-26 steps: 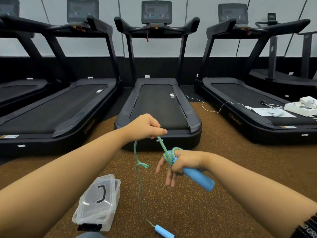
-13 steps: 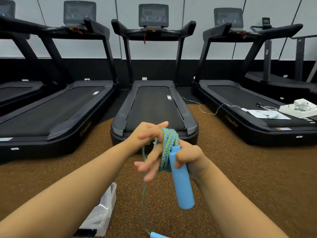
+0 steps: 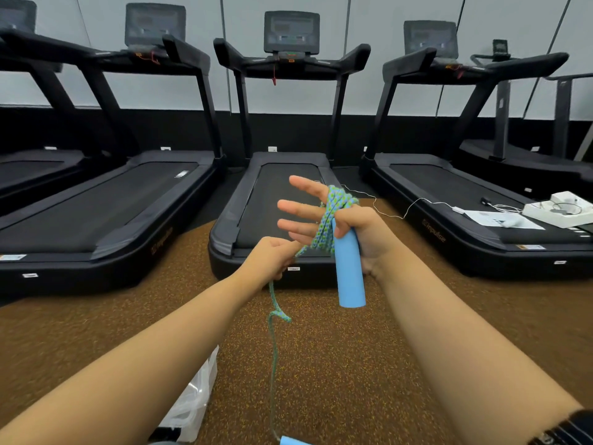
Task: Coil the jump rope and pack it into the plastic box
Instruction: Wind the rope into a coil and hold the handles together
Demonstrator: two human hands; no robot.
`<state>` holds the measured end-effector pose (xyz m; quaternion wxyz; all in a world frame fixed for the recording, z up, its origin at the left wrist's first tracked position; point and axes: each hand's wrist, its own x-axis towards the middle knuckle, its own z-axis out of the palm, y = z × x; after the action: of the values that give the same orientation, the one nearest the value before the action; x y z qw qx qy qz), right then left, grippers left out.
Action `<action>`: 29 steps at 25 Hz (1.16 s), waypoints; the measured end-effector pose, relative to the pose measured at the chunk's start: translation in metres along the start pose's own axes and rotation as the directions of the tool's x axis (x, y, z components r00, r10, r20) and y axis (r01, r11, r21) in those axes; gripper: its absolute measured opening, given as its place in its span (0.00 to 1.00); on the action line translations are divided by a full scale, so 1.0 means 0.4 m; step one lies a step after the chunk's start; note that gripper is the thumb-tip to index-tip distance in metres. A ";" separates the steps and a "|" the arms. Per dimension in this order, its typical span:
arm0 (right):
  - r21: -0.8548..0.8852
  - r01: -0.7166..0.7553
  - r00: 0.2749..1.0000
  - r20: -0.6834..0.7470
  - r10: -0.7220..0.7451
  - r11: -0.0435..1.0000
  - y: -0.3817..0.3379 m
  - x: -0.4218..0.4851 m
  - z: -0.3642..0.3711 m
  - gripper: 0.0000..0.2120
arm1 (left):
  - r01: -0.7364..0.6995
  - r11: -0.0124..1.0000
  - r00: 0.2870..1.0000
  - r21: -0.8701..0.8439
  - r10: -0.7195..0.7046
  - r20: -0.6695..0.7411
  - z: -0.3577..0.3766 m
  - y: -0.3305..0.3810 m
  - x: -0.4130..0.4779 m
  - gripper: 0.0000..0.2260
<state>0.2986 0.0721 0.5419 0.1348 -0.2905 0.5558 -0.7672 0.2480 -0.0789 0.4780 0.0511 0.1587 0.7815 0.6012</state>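
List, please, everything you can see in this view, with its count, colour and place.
jump rope: 1, green-blue, wound round the right hand, tail hanging down
handles: 2, light blue, one in the right hand, one at the bottom edge
plastic box: 1, clear, on the floor, partly behind the left forearm
treadmills: at least 4, black, in a row along the wall
tray: 1, white, on the right treadmill's deck
paper sheet: 1, white, beside the tray
cable: 1, white, trailing from the floor onto that treadmill
floor: brown, speckled
left hand: pinches the jump rope below the right hand
right hand: thumb grips a handle, fingers spread
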 end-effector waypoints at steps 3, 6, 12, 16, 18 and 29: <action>-0.055 -0.114 0.991 -0.076 0.110 0.992 -0.009 0.022 -0.017 0.38 | -0.038 0.999 0.999 -0.014 0.038 0.020 0.002 0.004 -0.016 0.22; -0.084 -0.174 0.983 -0.077 0.168 0.981 -0.017 0.044 -0.031 0.37 | -0.038 0.999 0.999 0.022 0.037 0.036 0.014 0.018 -0.023 0.22; -0.156 -0.232 0.961 -0.190 0.201 0.960 -0.026 0.078 -0.064 0.36 | -0.111 0.982 0.990 0.152 0.096 0.099 0.029 0.034 -0.040 0.23; -0.250 -0.354 0.933 -0.161 0.322 0.901 -0.013 0.081 -0.093 0.36 | -0.235 0.927 0.971 0.292 0.212 0.110 0.015 0.052 -0.036 0.23; -0.339 -0.430 0.902 -0.124 0.413 0.837 0.003 0.075 -0.102 0.33 | -0.261 0.917 0.964 0.300 0.231 0.132 -0.007 0.065 -0.026 0.22; -0.265 -0.551 0.711 0.348 0.611 0.791 0.127 0.005 -0.063 0.23 | -0.243 0.874 0.970 0.420 0.223 0.097 -0.046 0.082 0.011 0.25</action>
<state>0.2760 0.0729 0.4896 0.4639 -0.2656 0.6297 -0.5637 0.2449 -0.0871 0.5149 -0.0403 0.2725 0.8683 0.4126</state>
